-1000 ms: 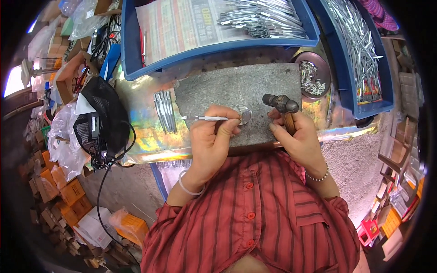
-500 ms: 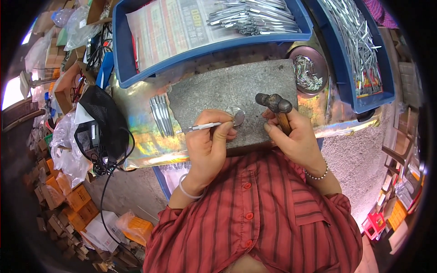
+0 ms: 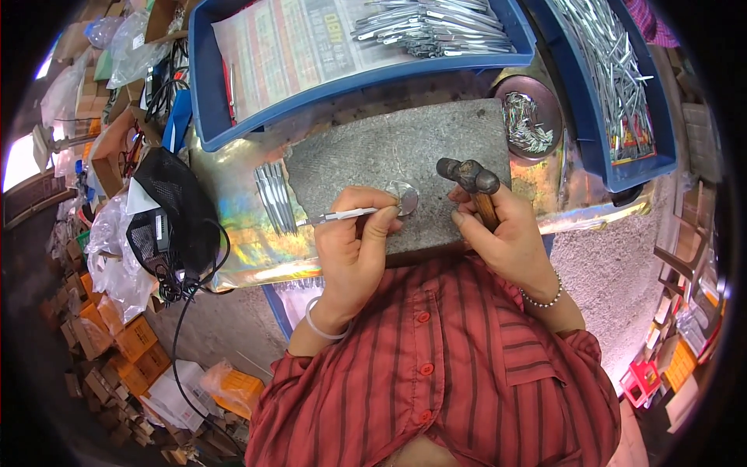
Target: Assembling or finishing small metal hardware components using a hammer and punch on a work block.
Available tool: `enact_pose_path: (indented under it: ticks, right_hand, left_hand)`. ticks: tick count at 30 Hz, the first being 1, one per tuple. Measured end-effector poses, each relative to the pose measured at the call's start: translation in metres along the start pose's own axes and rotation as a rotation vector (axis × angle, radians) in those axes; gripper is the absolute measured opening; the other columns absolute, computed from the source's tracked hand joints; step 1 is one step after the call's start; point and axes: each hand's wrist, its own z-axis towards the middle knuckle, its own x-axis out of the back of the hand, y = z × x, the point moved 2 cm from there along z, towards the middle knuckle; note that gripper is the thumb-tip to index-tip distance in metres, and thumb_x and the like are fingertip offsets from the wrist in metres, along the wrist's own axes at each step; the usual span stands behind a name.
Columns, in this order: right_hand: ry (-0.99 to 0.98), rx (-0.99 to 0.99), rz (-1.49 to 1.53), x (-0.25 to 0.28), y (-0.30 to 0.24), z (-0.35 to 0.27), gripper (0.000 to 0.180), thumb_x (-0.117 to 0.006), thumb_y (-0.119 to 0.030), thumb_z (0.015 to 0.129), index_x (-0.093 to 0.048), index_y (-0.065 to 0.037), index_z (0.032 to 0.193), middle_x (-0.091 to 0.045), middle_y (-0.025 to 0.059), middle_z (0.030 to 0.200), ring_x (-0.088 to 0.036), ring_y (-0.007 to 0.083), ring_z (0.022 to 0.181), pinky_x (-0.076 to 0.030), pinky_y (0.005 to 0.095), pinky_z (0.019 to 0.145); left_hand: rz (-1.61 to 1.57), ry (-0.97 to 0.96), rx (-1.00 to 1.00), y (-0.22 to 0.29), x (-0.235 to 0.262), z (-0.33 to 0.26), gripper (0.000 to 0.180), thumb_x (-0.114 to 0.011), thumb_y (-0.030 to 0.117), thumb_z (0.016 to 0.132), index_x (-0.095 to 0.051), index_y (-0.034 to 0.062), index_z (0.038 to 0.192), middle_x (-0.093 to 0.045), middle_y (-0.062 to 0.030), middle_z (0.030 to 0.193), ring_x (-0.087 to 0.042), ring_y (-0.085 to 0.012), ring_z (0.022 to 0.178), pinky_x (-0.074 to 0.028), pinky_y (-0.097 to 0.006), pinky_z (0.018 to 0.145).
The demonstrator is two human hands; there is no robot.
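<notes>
My left hand [image 3: 354,241] pinches a slim, pointed silver metal tool [image 3: 342,214] between thumb and fingers. One end of the tool lies by a small round metal disc [image 3: 406,199] set on a grey stone block [image 3: 350,152]; the fingertips hide exactly what is there. My right hand [image 3: 510,237] is closed around the wooden handle of a hammer [image 3: 471,176], its dark metal head raised just right of the disc. Left of the block, several similar slim silver tools [image 3: 274,198] lie side by side in a row.
Ahead stands a blue tray [image 3: 327,96] with paper and a heap of slim silver tools. Another blue tray [image 3: 622,180] of metal strips is at the right. Tiny metal pieces fill a round dish [image 3: 554,117]. A black mesh bag [image 3: 175,194] with cables sits left.
The silver tool in my left hand has shifted slightly leftward, its pointed end reaching further out past my fingers. My right hand and the hammer stay nearly still.
</notes>
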Motion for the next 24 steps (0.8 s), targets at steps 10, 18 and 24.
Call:
enact_pose_path:
  ticks: [10,18,24]
  right_hand:
    - [0.044,0.112,-0.045,-0.0005,0.0028,0.0009,0.022,-0.060,-0.009,0.077,-0.056,0.001,0.096,-0.058,0.0130,0.067,-0.058,0.0210,0.058,-0.043,0.0306,0.054]
    - [0.049,0.103,-0.061,0.0008,0.0020,0.0015,0.021,-0.059,-0.009,0.076,-0.056,0.001,0.093,-0.053,0.0136,0.063,-0.054,0.0229,0.054,-0.040,0.0318,0.051]
    - [0.039,0.093,-0.054,0.0002,-0.0009,0.0010,0.020,-0.059,-0.009,0.076,-0.056,0.001,0.093,-0.053,0.0134,0.063,-0.053,0.0235,0.053,-0.040,0.0323,0.050]
  left_hand:
    - [0.070,-0.016,0.022,0.0044,-0.0010,0.0023,0.005,-0.054,0.001,0.086,-0.053,-0.0014,0.091,-0.056,-0.0057,0.083,-0.057,-0.0089,0.068,-0.046,-0.020,0.063]
    - [0.102,0.031,0.003,0.0036,-0.0035,0.0050,0.003,-0.053,-0.001,0.085,-0.056,-0.0020,0.084,-0.057,-0.0069,0.077,-0.060,-0.0117,0.063,-0.046,-0.022,0.057]
    - [0.114,-0.011,0.021,0.0064,-0.0010,0.0043,0.004,-0.054,0.001,0.086,-0.054,-0.0019,0.089,-0.056,-0.0054,0.082,-0.058,-0.0090,0.068,-0.046,-0.019,0.061]
